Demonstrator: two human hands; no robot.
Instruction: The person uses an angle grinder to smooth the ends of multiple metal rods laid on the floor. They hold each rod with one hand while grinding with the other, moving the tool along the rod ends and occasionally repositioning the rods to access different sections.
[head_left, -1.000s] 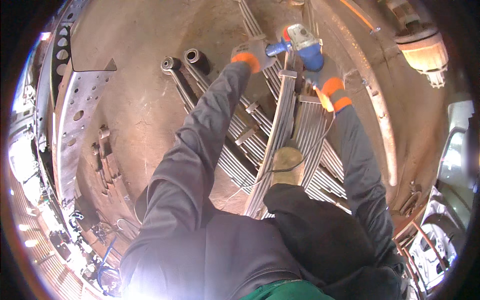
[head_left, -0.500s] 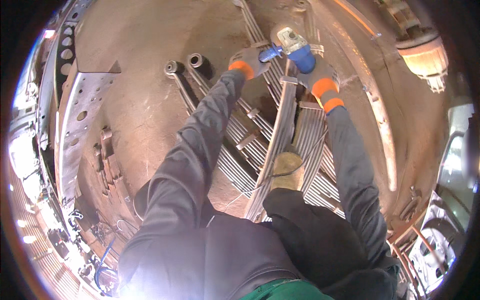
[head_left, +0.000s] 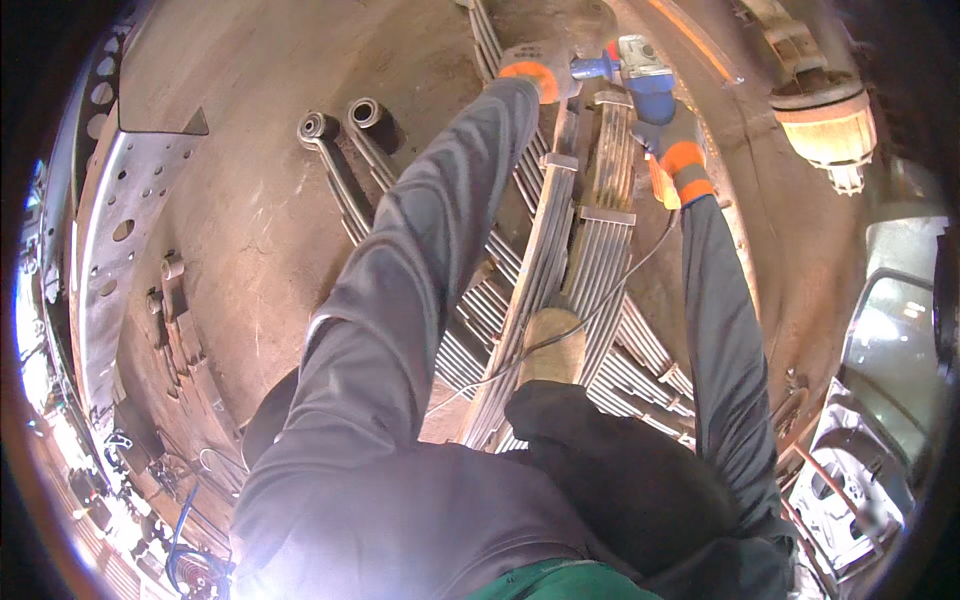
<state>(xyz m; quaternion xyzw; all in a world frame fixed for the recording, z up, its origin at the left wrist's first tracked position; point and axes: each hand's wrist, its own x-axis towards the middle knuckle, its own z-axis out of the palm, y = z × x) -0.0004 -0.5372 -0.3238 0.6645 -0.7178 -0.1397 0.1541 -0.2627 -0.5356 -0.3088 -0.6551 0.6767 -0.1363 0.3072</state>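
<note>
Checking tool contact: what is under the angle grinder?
The angle grinder sits over the stacked leaf springs, held by both gloved hands. Its disc and contact point are hidden.

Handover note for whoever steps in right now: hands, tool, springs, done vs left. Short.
Left hand: gloved, gripping the angle grinder's side handle.
Right hand: gloved, around the blue angle grinder body.
Grinder sits at the far end of the top leaf spring pack, which lies across other spring packs on the floor. Boot rests on the pack; the cord trails back over it.
Done: cannot tell any finished cut or grind.
Left: work at the pack's far end.
</note>
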